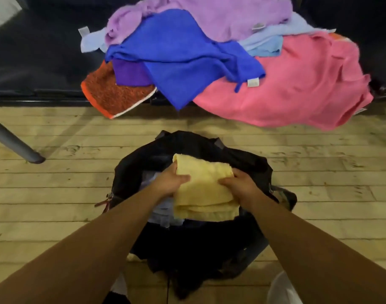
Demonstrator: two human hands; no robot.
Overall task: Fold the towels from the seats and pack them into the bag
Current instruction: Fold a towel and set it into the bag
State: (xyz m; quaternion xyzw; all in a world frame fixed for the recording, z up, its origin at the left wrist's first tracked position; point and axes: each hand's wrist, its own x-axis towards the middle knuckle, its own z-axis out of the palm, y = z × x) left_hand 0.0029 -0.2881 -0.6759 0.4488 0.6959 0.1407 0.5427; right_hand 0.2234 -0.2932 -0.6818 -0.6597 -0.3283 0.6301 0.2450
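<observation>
- The folded yellow towel (204, 187) sits at the mouth of the black bag (144, 163), held between both hands just above what is already packed inside.
- The left hand (170, 183) grips the towel's left edge, thumb on top and fingers curled under it.
- The right hand (240, 185) clamps the right edge the same way — thumb across the top, fingers hidden beneath.
- The bag stands open on the wooden floor (56, 194), its dark cloth slumped outward around the rim.
- Inside the bag, under the yellow towel and to its left, a pale folded cloth (161, 213) shows.
- Beyond the bag, a dark seat (34, 51) carries an unfolded heap of towels.
- In that heap a royal blue towel (181, 53) lies on top, one corner drooping over the seat's front edge toward the bag.
- A pink towel (297, 88) spreads beyond the bag and to its right, hanging over the seat's edge.
- An orange towel (113, 93) lies beyond the bag and to its left, with a dark purple towel (128, 73) on it.
- Farthest from the bag, a lilac towel (220, 16) rests over a light blue towel (268, 38).
- A grey metal leg (14, 143) meets the floor well to the left of the bag.
</observation>
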